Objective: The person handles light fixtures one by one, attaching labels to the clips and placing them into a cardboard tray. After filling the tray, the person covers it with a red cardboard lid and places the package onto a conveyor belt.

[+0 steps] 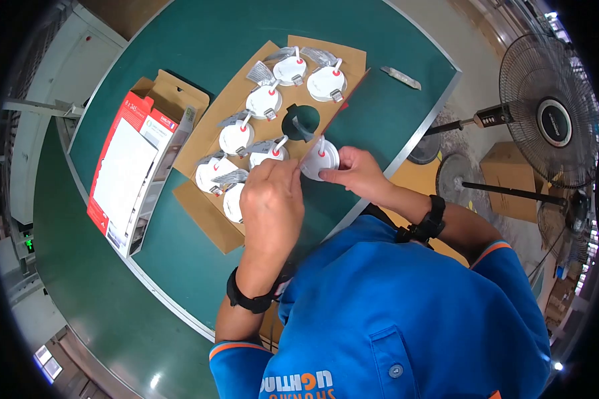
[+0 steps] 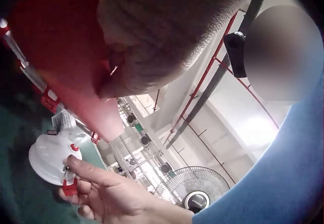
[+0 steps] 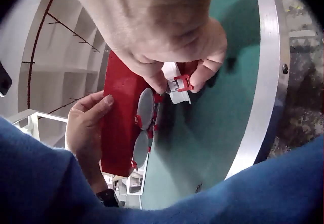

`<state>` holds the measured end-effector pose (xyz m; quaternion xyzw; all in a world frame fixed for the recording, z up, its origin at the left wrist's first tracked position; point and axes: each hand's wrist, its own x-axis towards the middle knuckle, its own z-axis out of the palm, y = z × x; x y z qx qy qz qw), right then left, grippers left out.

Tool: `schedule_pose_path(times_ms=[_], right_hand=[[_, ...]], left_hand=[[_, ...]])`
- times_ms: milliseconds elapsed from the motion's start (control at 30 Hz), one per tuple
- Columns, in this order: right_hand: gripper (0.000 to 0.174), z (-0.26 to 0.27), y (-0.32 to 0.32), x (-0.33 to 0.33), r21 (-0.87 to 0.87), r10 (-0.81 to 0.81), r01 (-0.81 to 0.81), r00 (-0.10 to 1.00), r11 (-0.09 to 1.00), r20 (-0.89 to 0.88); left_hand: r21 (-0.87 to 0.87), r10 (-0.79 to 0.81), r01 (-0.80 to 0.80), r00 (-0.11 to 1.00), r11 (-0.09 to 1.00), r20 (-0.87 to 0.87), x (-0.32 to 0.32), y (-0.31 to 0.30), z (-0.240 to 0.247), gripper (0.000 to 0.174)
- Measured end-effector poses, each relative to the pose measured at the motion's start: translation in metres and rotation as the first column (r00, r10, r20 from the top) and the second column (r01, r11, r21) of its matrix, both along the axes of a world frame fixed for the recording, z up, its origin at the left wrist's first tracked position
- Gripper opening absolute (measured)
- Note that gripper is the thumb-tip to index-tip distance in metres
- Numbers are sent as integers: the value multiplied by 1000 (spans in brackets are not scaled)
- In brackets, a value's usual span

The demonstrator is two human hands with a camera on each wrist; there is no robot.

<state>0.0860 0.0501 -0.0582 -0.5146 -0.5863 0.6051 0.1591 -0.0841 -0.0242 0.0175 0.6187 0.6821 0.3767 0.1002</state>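
A cardboard insert [image 1: 209,226], brown on top and red beneath, holds several round white downlights [image 1: 263,101] in its cut-outs. My left hand [image 1: 273,189] grips the insert's near edge; in the right wrist view its thumb lies against the red face [image 3: 121,102]. With my right hand [image 1: 361,174] I pinch one white downlight [image 1: 319,161] at the insert's right edge, thumb and fingers on its side and red-tipped clip [image 3: 183,83]. A round cut-out [image 1: 299,121] beside it shows the green table through it, with a silvery strip across.
A red and white printed box [image 1: 130,169] with raised flaps lies left of the insert on the green table [image 1: 199,40]. Near the table's metal edge is a small pale packet [image 1: 400,78]. A black fan [image 1: 552,120] stands to the right beyond the table.
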Motion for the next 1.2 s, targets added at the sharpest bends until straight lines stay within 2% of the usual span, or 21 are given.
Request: schedule_pose_path(times_ms=[233,333,433,533,633,733,767,833,933,1033,1133,1200], right_hand=[[32,0,15,-24,-74,-58,56,998,996,-32],[30,2,17,-29,-100,-164,150,974,984,-159],[29,-9,18,-25,-149,-183,154,961,977,-207],[29,-4,26,-20,-122,-78,70,995,990,-58],[28,16,36,-12,-14,179,-179,972,984,152],[22,22,33,9,-25,243,-245,936,969,254],[20,28,33,16,99,297,-348,892,932,341],[17,52,34,22,301,354,-554,778,776,519],[13,91,36,6,381,276,-427,878,820,392],[10,84,55,-10,634,331,-553,832,540,444],[11,76,67,-30,504,316,-729,667,464,675],[11,67,73,-39,502,328,-785,612,363,720]], left_hand=[[-24,-11,12,999,1000,30,0,-1,-7,11],[-60,-21,22,1000,998,9,3,-3,-14,10],[-70,-19,20,1000,997,17,5,-5,-23,11],[-59,-24,25,1000,998,11,7,-7,-26,12],[-71,-33,31,999,997,-19,7,-8,-28,13],[-116,-41,38,999,993,-23,9,-10,-34,13],[-105,-37,35,999,994,-23,10,-11,-37,14],[-91,-29,26,999,995,-25,12,-13,-41,16],[-95,-46,41,998,995,-46,14,-15,-45,19],[-56,-31,24,992,998,-119,18,-9,-45,21],[-122,-54,28,976,992,-212,20,-5,-46,20],[-158,-72,37,971,987,-226,23,-5,-49,20]])
